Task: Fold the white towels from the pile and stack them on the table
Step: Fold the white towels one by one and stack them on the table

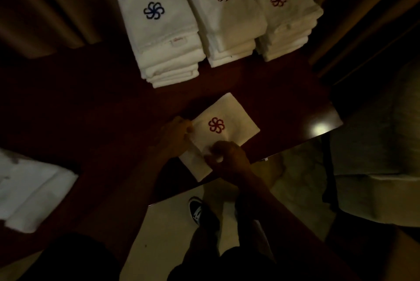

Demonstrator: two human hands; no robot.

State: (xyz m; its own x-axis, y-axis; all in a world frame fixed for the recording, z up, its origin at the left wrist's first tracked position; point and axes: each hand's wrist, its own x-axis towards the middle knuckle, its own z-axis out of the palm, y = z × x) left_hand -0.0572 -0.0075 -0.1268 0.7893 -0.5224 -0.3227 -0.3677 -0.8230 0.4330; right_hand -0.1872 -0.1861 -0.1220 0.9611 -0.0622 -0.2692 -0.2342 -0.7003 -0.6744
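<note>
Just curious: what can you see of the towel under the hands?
The towel is white, soft-looking cloth with a red pinwheel emblem facing up. It lies folded into a tilted rectangle on the table, near its front edge. The left hand holds its left edge; the right hand grips its near end.

White towel [229, 110] w/ red logo, half folded on dark table [91, 99]
L hand [176, 135] pinched its left edge, R hand [227, 155] gripped the near end. Farther back sat 3 folded stacks: left stack [159, 37] w/ blue logo, mid stack [229, 24] & right stack [286, 19] red. Loose white pile [31, 189] lay far left.
</note>
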